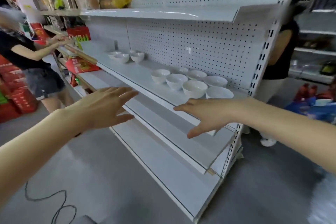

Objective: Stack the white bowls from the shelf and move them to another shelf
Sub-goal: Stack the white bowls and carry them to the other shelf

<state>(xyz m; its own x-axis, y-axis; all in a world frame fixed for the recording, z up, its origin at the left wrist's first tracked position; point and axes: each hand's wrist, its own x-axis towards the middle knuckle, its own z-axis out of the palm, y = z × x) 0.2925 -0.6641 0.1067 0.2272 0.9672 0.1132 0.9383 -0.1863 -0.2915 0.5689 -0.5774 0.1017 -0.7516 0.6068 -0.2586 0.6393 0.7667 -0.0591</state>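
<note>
Several white bowls (194, 88) stand loose in a cluster on the right part of the middle white shelf (138, 76). A smaller group of white bowls (125, 57) stands further left on the same shelf, near the pegboard back. My left hand (107, 106) is stretched out flat in front of the shelf's edge, fingers straight, holding nothing. My right hand (207, 114) reaches forward with fingers spread, just below the nearest bowls, touching none of them.
The shelf above (158, 13) and the two lower shelves (174, 132) of this white unit are bare. A person in a black top (23, 51) works at the left neighbouring shelves full of red packages. Another person (280, 56) stands behind the unit's right end. A cable (60, 203) lies on the grey floor.
</note>
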